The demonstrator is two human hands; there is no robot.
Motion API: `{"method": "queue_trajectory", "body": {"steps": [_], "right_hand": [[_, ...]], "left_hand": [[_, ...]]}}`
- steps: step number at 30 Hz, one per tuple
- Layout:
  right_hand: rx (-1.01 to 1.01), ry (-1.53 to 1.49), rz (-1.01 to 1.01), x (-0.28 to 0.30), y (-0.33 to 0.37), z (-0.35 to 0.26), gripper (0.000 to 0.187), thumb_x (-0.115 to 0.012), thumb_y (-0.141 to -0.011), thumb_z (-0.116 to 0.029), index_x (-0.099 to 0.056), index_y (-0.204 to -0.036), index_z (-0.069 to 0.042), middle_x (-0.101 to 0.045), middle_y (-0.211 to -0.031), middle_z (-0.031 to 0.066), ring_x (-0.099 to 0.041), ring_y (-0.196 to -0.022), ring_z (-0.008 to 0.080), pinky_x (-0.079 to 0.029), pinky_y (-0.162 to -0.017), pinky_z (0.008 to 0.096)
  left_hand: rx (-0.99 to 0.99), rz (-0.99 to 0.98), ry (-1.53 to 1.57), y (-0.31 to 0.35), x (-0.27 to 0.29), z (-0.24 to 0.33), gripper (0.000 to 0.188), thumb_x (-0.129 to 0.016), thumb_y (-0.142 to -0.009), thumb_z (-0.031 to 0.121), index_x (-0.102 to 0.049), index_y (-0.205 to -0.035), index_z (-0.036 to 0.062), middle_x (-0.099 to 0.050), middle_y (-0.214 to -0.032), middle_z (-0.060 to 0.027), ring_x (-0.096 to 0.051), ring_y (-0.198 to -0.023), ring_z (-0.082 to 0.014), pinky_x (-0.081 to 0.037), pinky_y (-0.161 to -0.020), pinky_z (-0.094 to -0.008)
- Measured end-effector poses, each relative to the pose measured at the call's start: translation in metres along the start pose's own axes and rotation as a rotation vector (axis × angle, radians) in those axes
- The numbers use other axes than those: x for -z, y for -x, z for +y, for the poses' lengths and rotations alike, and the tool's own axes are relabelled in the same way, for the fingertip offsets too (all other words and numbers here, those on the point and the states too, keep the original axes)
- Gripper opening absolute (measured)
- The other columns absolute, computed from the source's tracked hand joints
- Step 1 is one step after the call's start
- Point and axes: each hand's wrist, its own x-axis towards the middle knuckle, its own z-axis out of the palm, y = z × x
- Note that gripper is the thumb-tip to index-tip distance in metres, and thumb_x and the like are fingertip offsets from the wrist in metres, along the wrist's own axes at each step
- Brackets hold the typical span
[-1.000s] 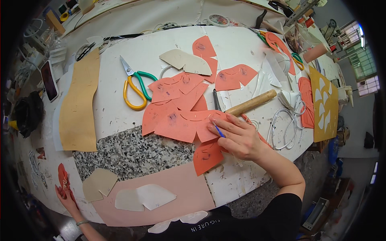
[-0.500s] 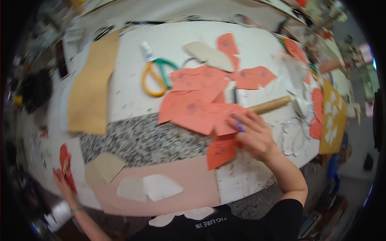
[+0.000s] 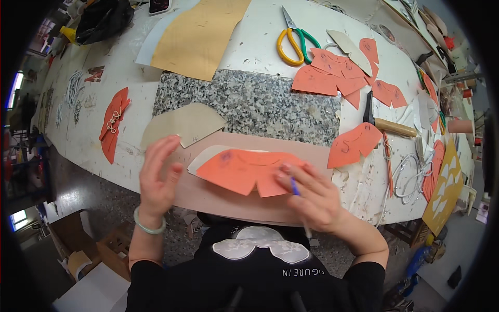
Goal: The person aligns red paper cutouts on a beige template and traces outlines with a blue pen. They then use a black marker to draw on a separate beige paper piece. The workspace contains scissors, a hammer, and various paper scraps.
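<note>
My right hand (image 3: 312, 195) has its fingers on the right end of an orange cut-out piece (image 3: 236, 169), flat like leather or thick cloth, with a V notch in its lower edge. A thin pen-like tool (image 3: 295, 186) with a purple-blue part also sits between those fingers. Beneath the orange piece, a white shaped piece (image 3: 208, 154) shows along its upper left edge, on a pink sheet (image 3: 234, 204). My left hand (image 3: 160, 179) is raised with fingers apart, holding nothing, beside a beige curved piece (image 3: 182, 125).
Behind lies a speckled stone slab (image 3: 244, 104). Scissors (image 3: 293, 44) with yellow and green handles, piled orange pieces (image 3: 332, 78) and a hammer (image 3: 392, 126) are to the right. A corded orange bundle (image 3: 113, 125) lies left; tan card (image 3: 195, 39) is at the back.
My right hand has brought an orange piece from the pile to the pink sheet. My left hand has let go of the corded bundle and moved inward. The view has shifted.
</note>
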Motion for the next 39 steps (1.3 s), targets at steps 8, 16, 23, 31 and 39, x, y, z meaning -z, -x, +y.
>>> {"method": "queue_trajectory", "body": {"steps": [8,16,23,31,39], "right_hand": [[-0.159,-0.039,-0.143,-0.036,-0.002,-0.023,0.013,-0.064,-0.080,-0.006,-0.058,-0.091,-0.008,-0.062,-0.133,0.0120,-0.045,-0.139,0.0302,-0.026,-0.116,0.0561],[-0.387,-0.131,0.062,-0.045,0.000,-0.023,0.011,-0.071,-0.084,-0.006,-0.061,-0.090,-0.007,-0.065,-0.130,0.0091,-0.048,-0.136,0.0347,-0.035,-0.110,0.0571],[-0.387,-0.184,0.081,-0.047,-0.001,-0.019,0.012,-0.070,-0.082,-0.001,-0.063,-0.090,-0.006,-0.065,-0.129,0.0092,-0.045,-0.138,0.0382,-0.035,-0.110,0.0564],[-0.382,-0.191,0.052,-0.046,-0.001,-0.018,0.012,-0.071,-0.081,-0.001,-0.063,-0.089,-0.006,-0.065,-0.130,0.0082,-0.044,-0.138,0.0381,-0.035,-0.111,0.0556],[-0.400,-0.189,0.044,-0.045,-0.004,-0.019,0.014,-0.073,-0.081,-0.003,-0.061,-0.088,-0.006,-0.065,-0.129,0.0094,-0.046,-0.137,0.0382,-0.034,-0.111,0.0548]], "left_hand": [[-0.285,-0.198,-0.266,0.022,-0.035,0.012,0.062,-0.085,-0.071,0.025,-0.065,-0.122,-0.0032,-0.053,-0.141,-0.0209,-0.042,-0.138,-0.0414,-0.035,-0.111,-0.0523],[-0.247,-0.131,-0.332,0.030,-0.049,0.018,0.047,-0.081,-0.075,0.020,-0.069,-0.116,-0.0012,-0.054,-0.141,-0.0197,-0.042,-0.138,-0.0418,-0.030,-0.111,-0.0586],[-0.226,-0.093,-0.355,0.029,-0.051,0.018,0.039,-0.079,-0.078,0.025,-0.073,-0.110,0.0014,-0.056,-0.138,-0.0200,-0.043,-0.136,-0.0459,-0.033,-0.108,-0.0594],[-0.233,-0.087,-0.376,0.030,-0.051,0.018,0.037,-0.080,-0.077,0.025,-0.074,-0.107,0.0037,-0.058,-0.136,-0.0170,-0.046,-0.134,-0.0453,-0.036,-0.106,-0.0584],[-0.280,-0.098,-0.387,0.030,-0.050,0.018,0.035,-0.080,-0.076,0.023,-0.075,-0.106,0.0068,-0.062,-0.133,-0.0131,-0.046,-0.133,-0.0466,-0.037,-0.105,-0.0580]]}}
